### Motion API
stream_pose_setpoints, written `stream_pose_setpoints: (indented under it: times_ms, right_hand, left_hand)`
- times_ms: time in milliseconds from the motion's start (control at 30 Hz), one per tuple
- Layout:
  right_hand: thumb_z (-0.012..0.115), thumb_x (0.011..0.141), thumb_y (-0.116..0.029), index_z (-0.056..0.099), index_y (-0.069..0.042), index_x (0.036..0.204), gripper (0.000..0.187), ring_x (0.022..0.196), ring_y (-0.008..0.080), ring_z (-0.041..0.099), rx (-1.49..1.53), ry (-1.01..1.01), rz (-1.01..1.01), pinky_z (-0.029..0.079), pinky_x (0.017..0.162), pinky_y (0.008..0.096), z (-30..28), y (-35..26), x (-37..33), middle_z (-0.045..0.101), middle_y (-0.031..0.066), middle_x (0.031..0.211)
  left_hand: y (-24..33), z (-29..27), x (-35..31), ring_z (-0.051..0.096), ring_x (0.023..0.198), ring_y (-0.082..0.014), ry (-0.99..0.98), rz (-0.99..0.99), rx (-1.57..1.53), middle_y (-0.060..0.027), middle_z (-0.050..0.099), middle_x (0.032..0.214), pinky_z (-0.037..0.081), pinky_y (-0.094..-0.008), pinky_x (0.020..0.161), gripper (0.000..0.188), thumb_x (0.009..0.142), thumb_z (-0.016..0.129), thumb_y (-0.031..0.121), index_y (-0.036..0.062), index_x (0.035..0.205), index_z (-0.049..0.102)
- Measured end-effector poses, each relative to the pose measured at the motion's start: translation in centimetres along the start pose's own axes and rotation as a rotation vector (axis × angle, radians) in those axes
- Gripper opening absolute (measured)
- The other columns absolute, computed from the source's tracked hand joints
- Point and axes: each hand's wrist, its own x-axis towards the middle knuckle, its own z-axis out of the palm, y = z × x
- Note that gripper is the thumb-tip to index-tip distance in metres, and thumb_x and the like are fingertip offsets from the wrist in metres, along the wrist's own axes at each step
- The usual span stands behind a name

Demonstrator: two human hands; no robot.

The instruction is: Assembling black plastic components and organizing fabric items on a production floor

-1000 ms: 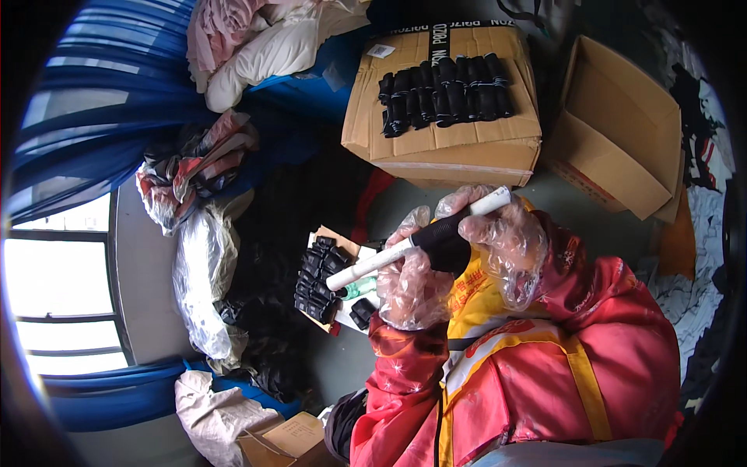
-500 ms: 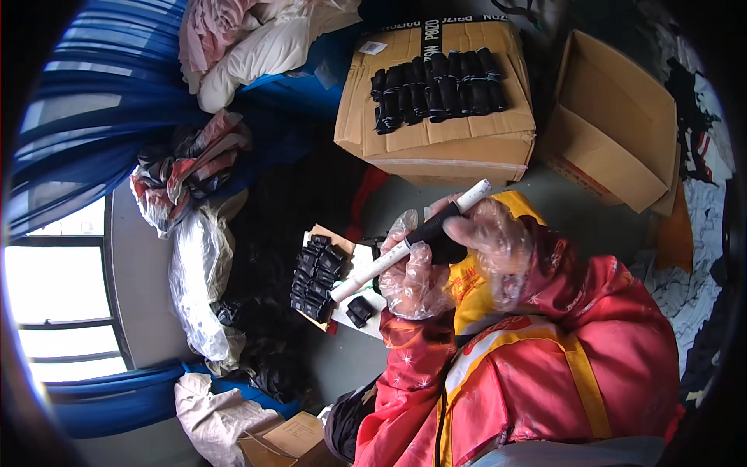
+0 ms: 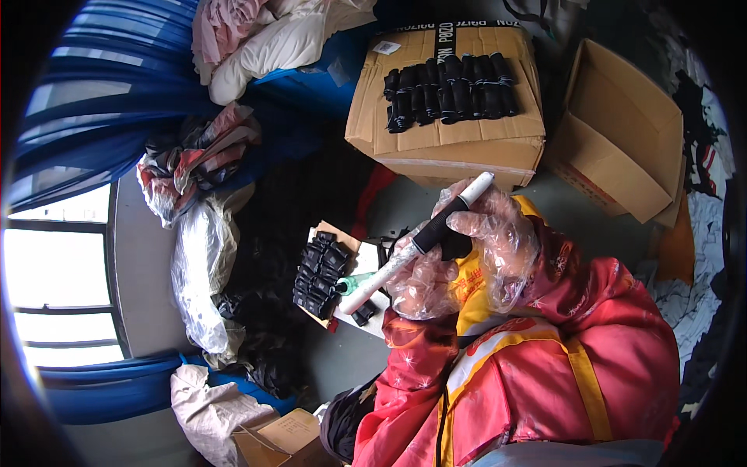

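Both hands were in loose clear plastic gloves, sleeves red with yellow trim. The left hand (image 3: 424, 280) was curled around the lower half of a white tube (image 3: 416, 241), grip pressed tight on it. The right hand (image 3: 494, 229) pinched the same tube higher up, fingers (image 3: 467, 222) on a black sleeve (image 3: 436, 227) wrapped round the tube's middle. The tube was held in the air in front of the chest, tilted, upper end pointing up-right toward the big box, lower end pointing down-left over the floor.

Just under the tube's lower end was a small cardboard sheet (image 3: 346, 237) on the floor, carrying a stack of rolled black pieces (image 3: 319, 272). A green cap-like bit (image 3: 354, 282) lay beside that stack, close to the tube end; couldn't tell if it was touching. One loose black piece (image 3: 363, 314) sat just below it.

Ahead was a closed cardboard box (image 3: 451, 148) with a row of black rolled bundles (image 3: 451, 89) laid side by side on its top. An open empty-looking cardboard box (image 3: 622, 148) stood to the right of it, tipped on its side.

To the left were a clear plastic bag (image 3: 202, 265), a heap of dark fabric (image 3: 264, 327), a striped bag (image 3: 194, 163) and blue sheeting (image 3: 101, 101). Pale bundles (image 3: 272, 39) sat top left. A small carton (image 3: 284, 436) was near the bottom edge.
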Motion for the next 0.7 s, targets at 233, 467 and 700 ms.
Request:
stream_pose_setpoints:
  times_ms: [233,467,700]
  right_hand:
    - [0.063,0.077,0.005,0.055,-0.005,0.105,0.031,0.095,0.0173,0.058,-0.054,-0.085,-0.056,0.044,0.092,0.0313,-0.7,0.5,0.1,0.059,0.0065,0.100]
    - [0.072,0.079,-0.040,0.047,-0.003,0.122,0.061,0.089,0.0077,0.050,-0.178,0.002,-0.061,0.044,0.078,0.0214,-2.6,-0.8,1.3,0.052,0.0051,0.107]
    - [0.066,0.084,-0.010,0.060,-0.002,0.101,0.020,0.089,0.0148,0.058,-0.075,0.030,0.092,0.045,0.087,0.0297,-0.8,-0.2,0.0,0.061,0.0058,0.093]
  left_hand:
    - [-0.5,0.3,0.0,0.061,0.091,-0.0242,-0.052,0.072,-0.080,-0.0145,0.055,0.113,0.054,-0.0340,0.075,0.044,0.081,0.061,0.002,0.0040,0.121,0.045]
    - [0.9,0.1,0.4,0.061,0.091,-0.0224,0.009,0.187,0.036,-0.0140,0.056,0.108,0.054,-0.0263,0.062,0.052,0.080,0.063,0.003,0.0064,0.128,0.043]
    - [-0.6,1.4,0.4,0.056,0.102,-0.0243,-0.079,0.125,0.002,-0.0132,0.053,0.113,0.049,-0.0365,0.086,0.045,0.080,0.066,0.011,0.0040,0.121,0.049]
